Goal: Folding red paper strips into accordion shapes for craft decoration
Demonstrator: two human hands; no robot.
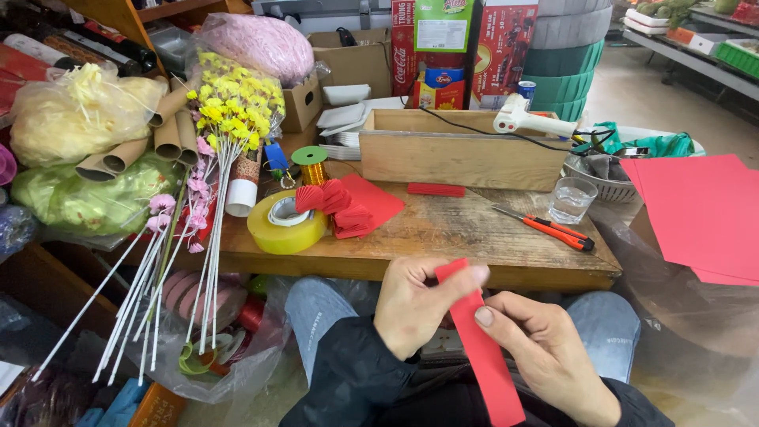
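Observation:
My left hand (415, 304) pinches the top end of a long red paper strip (484, 356) just below the table's front edge. My right hand (545, 348) holds the same strip lower down, thumb pressed on its face. The strip runs diagonally down over my lap. On the wooden table (458, 237) lie several folded red paper pieces (340, 207) on a red paper sheet (378, 198). A short red strip (436, 190) rests by the wooden box (466, 154).
A big yellow tape roll (285, 223), a gold ribbon spool (312, 164), an orange utility knife (549, 228) and a glass of water (571, 199) sit on the table. A glue gun (528, 120) lies on the box. Artificial flower stems (209, 198) lean at left. Red sheets (700, 209) lie at right.

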